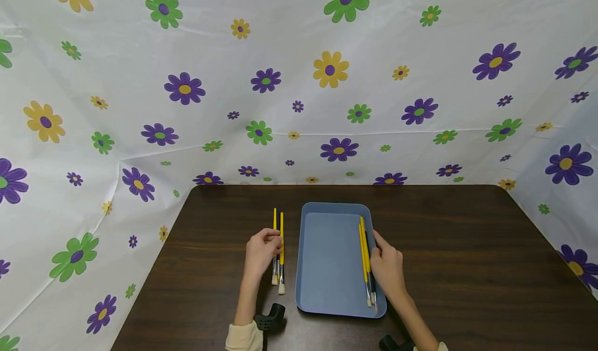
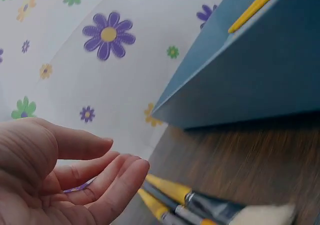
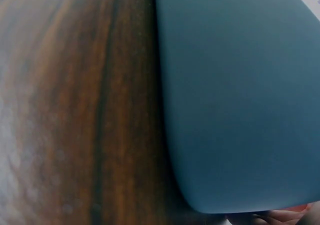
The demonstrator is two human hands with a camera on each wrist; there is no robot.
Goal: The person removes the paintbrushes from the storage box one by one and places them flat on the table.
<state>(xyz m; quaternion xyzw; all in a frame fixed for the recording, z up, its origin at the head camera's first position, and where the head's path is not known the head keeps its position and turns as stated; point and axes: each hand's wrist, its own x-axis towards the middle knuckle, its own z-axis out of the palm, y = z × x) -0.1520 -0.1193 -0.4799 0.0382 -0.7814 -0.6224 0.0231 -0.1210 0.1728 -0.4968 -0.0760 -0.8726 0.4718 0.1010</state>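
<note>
A blue-grey rectangular tray [image 1: 327, 262] stands on the table. Along its right side lie several paintbrushes [image 1: 364, 257] with yellow and dark handles, bristles toward the near edge. To the tray's left, a small group of paintbrushes [image 1: 282, 273] lies on the tabletop, also bristles nearest. Over their handles hovers my left hand [image 1: 260, 251], its fingers loosely bent and nothing between thumb and fingers in the left wrist view. My right hand [image 1: 389, 269] holds the tray's right rim. Mostly tray wall [image 3: 240, 100] fills the right wrist view, leaving only a bit of hand at the bottom corner.
The dark wood-grain table [image 1: 458, 257] extends on both sides of the tray. Behind and around it hangs a white cloth [image 1: 280, 44] printed with flowers. A black wrist mount [image 1: 271, 317] sits at my left wrist.
</note>
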